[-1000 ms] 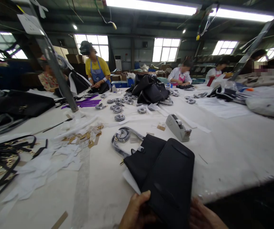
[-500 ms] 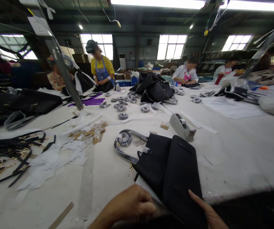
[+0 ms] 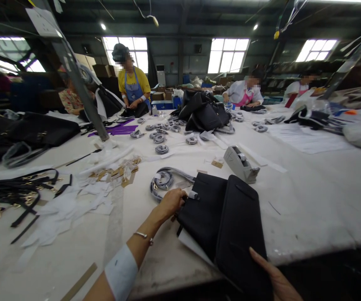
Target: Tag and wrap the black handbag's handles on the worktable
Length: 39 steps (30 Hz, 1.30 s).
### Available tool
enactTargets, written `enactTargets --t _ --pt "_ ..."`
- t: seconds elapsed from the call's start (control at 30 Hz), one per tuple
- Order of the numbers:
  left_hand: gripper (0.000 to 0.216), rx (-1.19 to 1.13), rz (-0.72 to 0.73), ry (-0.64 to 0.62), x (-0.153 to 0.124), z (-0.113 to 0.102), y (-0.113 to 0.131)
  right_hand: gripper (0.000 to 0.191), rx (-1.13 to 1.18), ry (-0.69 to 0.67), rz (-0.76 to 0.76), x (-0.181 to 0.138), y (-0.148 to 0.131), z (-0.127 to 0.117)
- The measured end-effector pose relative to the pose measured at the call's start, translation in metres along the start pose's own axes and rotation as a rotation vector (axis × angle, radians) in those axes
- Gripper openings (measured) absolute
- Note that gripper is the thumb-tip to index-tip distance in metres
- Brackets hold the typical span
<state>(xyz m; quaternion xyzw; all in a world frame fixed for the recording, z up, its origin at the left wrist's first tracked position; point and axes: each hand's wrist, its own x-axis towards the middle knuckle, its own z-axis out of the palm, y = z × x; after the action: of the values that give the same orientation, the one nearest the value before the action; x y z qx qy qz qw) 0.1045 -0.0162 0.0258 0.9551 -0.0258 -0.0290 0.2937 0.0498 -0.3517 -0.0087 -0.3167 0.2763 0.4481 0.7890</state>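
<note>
A black handbag (image 3: 224,221) lies on the white table (image 3: 308,200) in front of me, its near end over the table's front edge. My left hand (image 3: 171,201) reaches forward and is closed on the bag's top left corner, beside its wrapped grey strap (image 3: 163,180). My right hand (image 3: 276,278) rests with fingers stretched out against the bag's near right side, supporting it. A white paper sheet (image 3: 193,246) pokes out from under the bag.
A grey tape dispenser (image 3: 239,164) stands just beyond the bag. White paper scraps (image 3: 67,209), gold hardware and black straps (image 3: 14,192) lie left. Coiled wrapped straps (image 3: 161,142) and a pile of black bags (image 3: 203,115) sit farther back. Several people work at the far side.
My left hand has moved from the bag's near edge forward to its top left corner and closed there. My right hand stays at the near right side of the bag.
</note>
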Motion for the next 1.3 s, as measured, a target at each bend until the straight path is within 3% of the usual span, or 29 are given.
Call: enactTargets --t 0.27,0.43,0.6,0.67,0.8,0.9,1.1,1.3 --pt "0.024 -0.616 -0.23 -0.094 -0.006 -0.005 -0.003 0.039 0.083 0.005 0.053 0.007 -0.007 -0.014" --pt "0.027 -0.598 -0.26 -0.183 0.002 -0.005 -0.007 0.041 0.07 0.002 0.057 0.005 -0.007 -0.012" --pt "0.014 -0.459 -0.252 -0.205 0.012 -0.002 -0.007 0.046 0.049 0.042 0.02 0.0 -0.004 -0.003" --pt "0.016 -0.412 -0.267 -0.145 0.011 -0.001 -0.005 0.044 0.085 0.037 0.033 -0.001 -0.003 -0.001" --pt "0.035 -0.286 -0.321 0.124 -0.003 0.002 0.001 0.038 0.125 0.04 0.011 -0.001 -0.003 0.004" --pt "0.032 -0.268 -0.333 0.238 -0.015 0.005 0.003 0.041 0.094 0.071 0.002 -0.002 -0.003 0.004" --pt "0.009 -0.5 -0.346 0.074 -0.01 0.001 -0.009 0.045 0.088 0.079 -0.001 -0.001 -0.004 0.0" --pt "0.013 -0.765 -0.37 -0.123 0.004 -0.001 -0.011 0.045 0.018 0.044 -0.002 0.001 -0.006 -0.003"
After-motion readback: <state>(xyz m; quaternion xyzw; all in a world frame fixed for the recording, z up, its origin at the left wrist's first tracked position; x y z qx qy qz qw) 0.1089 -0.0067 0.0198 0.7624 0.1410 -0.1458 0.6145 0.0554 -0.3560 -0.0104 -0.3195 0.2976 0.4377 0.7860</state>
